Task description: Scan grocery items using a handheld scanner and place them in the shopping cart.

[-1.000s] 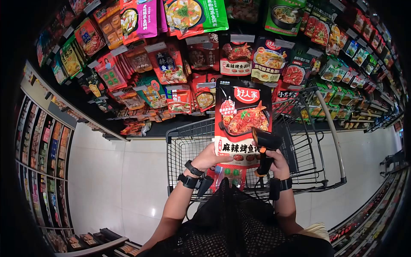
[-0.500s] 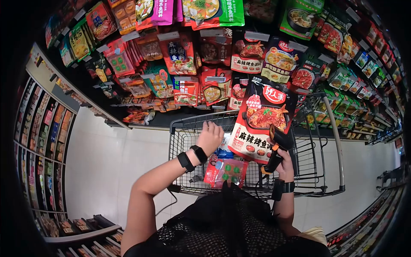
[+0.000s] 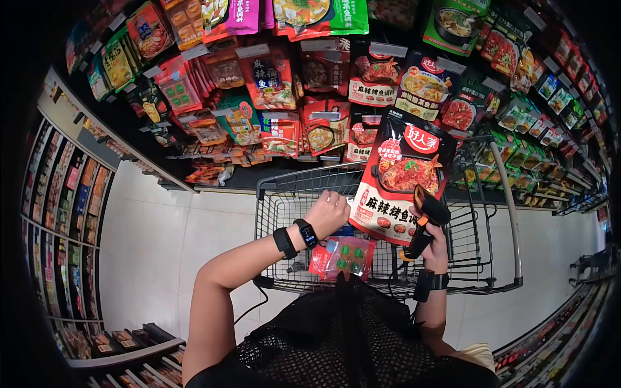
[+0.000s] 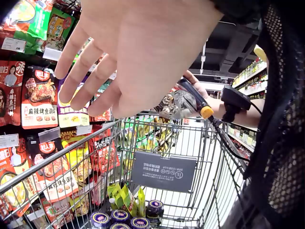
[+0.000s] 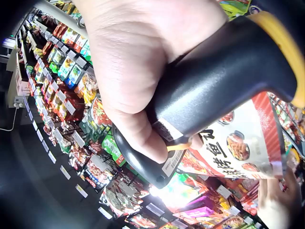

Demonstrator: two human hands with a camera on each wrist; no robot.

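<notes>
Left hand [image 3: 328, 213] let go of pouch [image 3: 404, 171], fingers loose, now beside its left edge. Right hand [image 3: 435, 242] alone grips scanner [image 3: 424, 220] and pouch; pouch tilted more.

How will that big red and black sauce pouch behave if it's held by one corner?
Probably floppy: the sauce pouch looks like thin film and tilts above the right hand, pinched beside the scanner. Its glossy face may slip.

**Gloss, wire and tile**

The pouch [image 3: 404, 178] is gleaming like glossy plastic film. The scanner [image 3: 424, 220] is looking like smooth, fairly matt black plastic, perhaps rubbery at its yellow end. The cart [image 3: 278, 226] is showing bare metal wire, and the floor [image 3: 162, 246] is shining as smooth tile.
</notes>
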